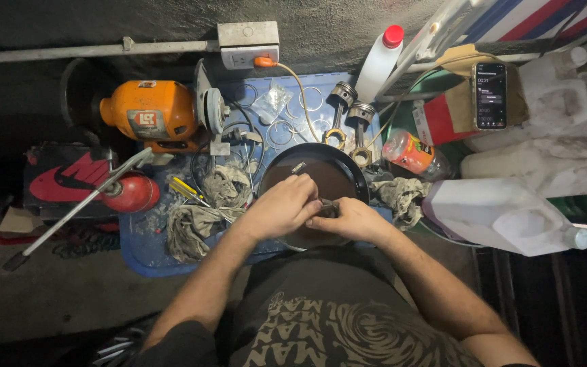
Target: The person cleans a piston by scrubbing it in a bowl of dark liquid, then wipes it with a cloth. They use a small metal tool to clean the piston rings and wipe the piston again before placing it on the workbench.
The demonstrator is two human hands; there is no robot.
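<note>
Over the middle of the blue desk (140, 245), both hands together above the near rim of a round black pan (317, 163) of brown liquid. Left hand (281, 207) curled, fingers (300, 194) pressed together and pinching a small grey metal part (327, 204); right hand (348, 219) meeting it from the other side, fingers closed on the same part. Part mostly hidden between the two hands, its shape impossible to tell. Lying in the pan's liquid near the far side, a small metal piece (298, 167).

Just beyond the pan, two pistons with connecting rods (351, 122), side by side, with thin metal rings (280, 132) and a clear plastic bag (271, 102) to their left. Left of the hands, crumpled grey rags (198, 217) and a yellow-handled screwdriver (186, 190). Farther left, an orange bench grinder (151, 112), a red canister (130, 194) with a long metal rod across it, and a black-and-red box (59, 180). Right of the pan, another rag (399, 194), an orange-labelled bottle (412, 153) on its side and a white plastic jerrycan (504, 217) lying flat. At the back, a white bottle with a red cap (382, 61), a wall socket (248, 44) with an orange plug, and a phone (490, 95) with a lit screen propped upright.
</note>
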